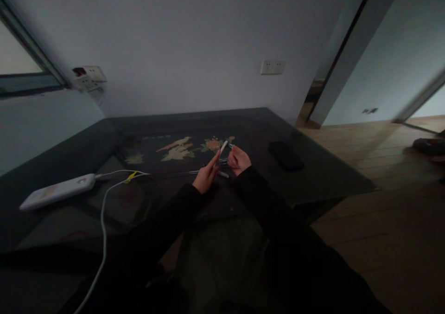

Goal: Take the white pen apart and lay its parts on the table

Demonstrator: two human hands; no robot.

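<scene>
Dark sleeves run up from the bottom edge and meet above the middle of the worktop (313, 175), toward its far half. Left hand (206, 177): fingers extended, pinching the lower end of a slim white pen (223, 147). Pen's long axis tilts up and away to the right, its top end level with the right hand (239, 159). Right hand loosely curled, closed on something small at the pen's upper end; dim light, cannot tell whether a cap or the tip. Hands close together, nearly touching, both on the pen, raised just off the surface.

Below them, more thin pens (208, 171) lie flat on the worktop, long axes roughly left-right.

Outward: painted floral inlay (179, 150) behind the hands. Dark phone-like slab (287, 155) to the right, near the right edge. White power bank (57, 191) near the left edge, white cable (103, 221) trailing toward the near edge. Wall sockets (272, 67) beyond.
</scene>
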